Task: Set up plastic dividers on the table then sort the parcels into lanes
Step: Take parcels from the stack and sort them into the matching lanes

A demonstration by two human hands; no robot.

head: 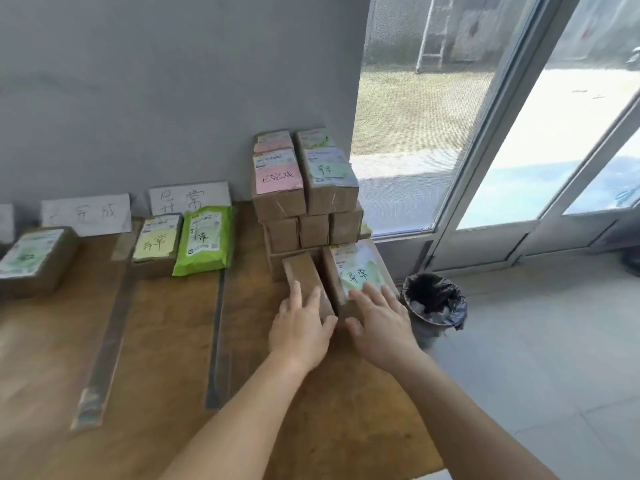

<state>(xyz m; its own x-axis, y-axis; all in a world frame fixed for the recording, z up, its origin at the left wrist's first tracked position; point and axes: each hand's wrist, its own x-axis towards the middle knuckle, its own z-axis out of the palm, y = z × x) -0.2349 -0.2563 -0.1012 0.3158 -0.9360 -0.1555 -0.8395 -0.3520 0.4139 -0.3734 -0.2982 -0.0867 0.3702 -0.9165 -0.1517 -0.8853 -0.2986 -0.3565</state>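
A stack of brown cardboard parcels stands at the table's far right against the wall. In front of it lie two more parcels: a plain brown one and one with a green label. My left hand rests on the plain parcel with fingers spread over its near end. My right hand lies on the green-labelled parcel, thumb at its near edge. Two clear plastic dividers lie lengthwise on the wooden table. In the lanes sit a yellow-labelled box, a green bag and a green-labelled box.
Handwritten paper signs lean on the grey wall behind the lanes. A black-lined waste bin stands on the floor just right of the table's edge. Glass doors fill the right side.
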